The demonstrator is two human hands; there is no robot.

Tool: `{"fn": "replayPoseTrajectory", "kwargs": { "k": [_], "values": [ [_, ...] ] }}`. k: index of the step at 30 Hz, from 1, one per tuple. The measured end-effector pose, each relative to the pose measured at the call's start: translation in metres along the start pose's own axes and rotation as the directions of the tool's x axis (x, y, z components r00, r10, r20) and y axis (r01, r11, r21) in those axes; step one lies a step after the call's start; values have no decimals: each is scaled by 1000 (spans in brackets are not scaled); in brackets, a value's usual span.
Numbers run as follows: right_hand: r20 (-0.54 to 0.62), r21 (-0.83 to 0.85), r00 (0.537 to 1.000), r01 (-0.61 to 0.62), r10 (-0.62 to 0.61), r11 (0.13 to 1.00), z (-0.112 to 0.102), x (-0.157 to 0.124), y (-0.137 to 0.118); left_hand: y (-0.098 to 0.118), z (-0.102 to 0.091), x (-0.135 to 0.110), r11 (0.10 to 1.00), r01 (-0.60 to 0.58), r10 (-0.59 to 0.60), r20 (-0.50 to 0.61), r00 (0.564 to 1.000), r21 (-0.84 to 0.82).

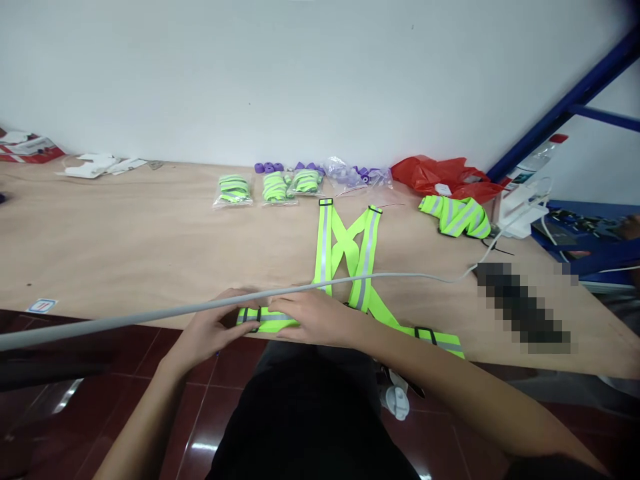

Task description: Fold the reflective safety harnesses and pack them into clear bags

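Observation:
A neon-yellow reflective strap vest [345, 250] lies spread on the brown table [125, 240], its crossed straps pointing away from me and its belt along the near edge. My left hand [220, 320] pinches the belt's left end near a black buckle. My right hand [315, 317] lies over the belt just to the right, fingers curled and pressing on it. A grey cable [150, 313] runs across in front of both hands.
Three bagged folded vests [273, 187] sit at the back, with purple parts [350, 175] in bags, a red plastic bag [445, 175] and a loose folded vest [457, 217]. White papers [100, 165] lie far left. A blue rack [575, 100] stands right.

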State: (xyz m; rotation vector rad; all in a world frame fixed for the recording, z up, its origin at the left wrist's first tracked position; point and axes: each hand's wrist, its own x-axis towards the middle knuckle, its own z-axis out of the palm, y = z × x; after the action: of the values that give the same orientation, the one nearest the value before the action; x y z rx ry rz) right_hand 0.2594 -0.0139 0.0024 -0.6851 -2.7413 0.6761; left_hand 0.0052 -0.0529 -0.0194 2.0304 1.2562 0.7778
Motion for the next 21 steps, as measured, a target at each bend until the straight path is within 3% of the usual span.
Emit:
{"fn": "replayPoseTrajectory", "kwargs": {
  "k": [7,21],
  "values": [
    [-45,-24,999,-28,27,999,13,-23,9,5,-11,2,992,-102,93,110,990,72],
    [-164,56,984,-57,65,997,22,-37,14,11,-31,3,974,-153,116,211,971,169]
  ]
}}
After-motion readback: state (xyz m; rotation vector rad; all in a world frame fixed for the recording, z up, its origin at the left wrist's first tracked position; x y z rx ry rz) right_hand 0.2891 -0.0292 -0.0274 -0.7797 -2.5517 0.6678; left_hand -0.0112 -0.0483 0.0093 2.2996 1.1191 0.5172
